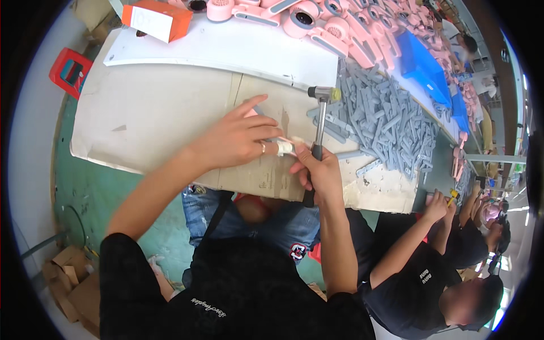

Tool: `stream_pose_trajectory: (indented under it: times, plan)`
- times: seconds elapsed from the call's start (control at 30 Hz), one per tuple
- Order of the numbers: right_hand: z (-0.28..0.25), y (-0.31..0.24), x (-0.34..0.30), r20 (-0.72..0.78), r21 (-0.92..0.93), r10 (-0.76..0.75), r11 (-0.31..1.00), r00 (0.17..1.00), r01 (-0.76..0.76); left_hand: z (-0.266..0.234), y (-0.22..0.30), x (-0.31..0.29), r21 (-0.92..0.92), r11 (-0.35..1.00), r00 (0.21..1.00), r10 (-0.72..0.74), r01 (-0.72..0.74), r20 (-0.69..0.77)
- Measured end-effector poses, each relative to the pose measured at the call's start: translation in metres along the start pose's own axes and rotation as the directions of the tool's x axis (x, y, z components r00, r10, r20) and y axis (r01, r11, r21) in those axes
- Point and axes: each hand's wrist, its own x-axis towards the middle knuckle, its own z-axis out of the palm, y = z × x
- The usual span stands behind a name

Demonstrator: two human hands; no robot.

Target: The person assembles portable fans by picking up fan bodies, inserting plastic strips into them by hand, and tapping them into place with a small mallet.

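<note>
Pink part (251,113) is sitting mostly hidden under the left hand (241,139), over the near half of the cardboard-covered worktop (158,107); only small bits of it are showing around the fingers. The left hand is closing over it with bent fingers, the forefinger reaching out farther than the others. A ring (263,148) is circling one finger, and white tape (284,148) is wrapping another close to the right hand (324,173). The right hand is holding a hammer (321,126) by its black handle, while its thumb is coming close to the tape (whether it is also touching the pink part, I cannot tell). The hammer is pointing its head away from the person.

Just beyond the hammer, to the right, a heap of grey parts (391,122) is spreading over the cardboard, a few pieces lying loose near the right hand. Along the far side a white board (226,51) is stretching across, with an orange and white box (158,21) resting at its left end. Pink housings (340,31) are piling up behind, beside a blue bin (422,68). Farther out, a red stool (68,72) is standing at the left, and at the right a co-worker is holding a yellow tool (454,194).
</note>
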Motion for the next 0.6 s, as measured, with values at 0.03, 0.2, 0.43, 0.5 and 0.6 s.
stream_pose_trajectory:
  times: [0.03, 0.2, 0.43, 0.5, 0.6]
  plan:
    - [0.001, -0.001, -0.001, 0.0, 0.012, -0.031, 0.999, 1.0, 0.031, -0.003, -0.001, 0.001, 0.014, 0.999, 0.999, 0.029, -0.03, 0.035]
    - [0.004, -0.005, -0.01, -0.066, -0.036, -0.08, 0.996, 0.995, 0.077, -0.004, 0.0, 0.007, -0.02, 0.999, 0.996, 0.045, -0.043, 0.08]
    - [-0.007, 0.023, -0.119, -0.109, -0.276, -0.346, 0.911, 0.932, 0.306, -0.005, 0.0, 0.002, -0.041, 0.999, 0.998, 0.035, -0.032, 0.061]
    - [-0.008, 0.025, -0.135, -0.115, -0.43, -0.357, 0.859, 0.927, 0.277, -0.003, 0.0, 0.004, -0.037, 0.999, 0.998, 0.031, -0.03, 0.054]
    - [-0.009, 0.05, -0.12, -0.101, -0.571, -0.334, 0.791, 0.937, 0.22, 0.0, 0.0, 0.008, -0.052, 0.998, 0.999, 0.032, -0.03, 0.036]
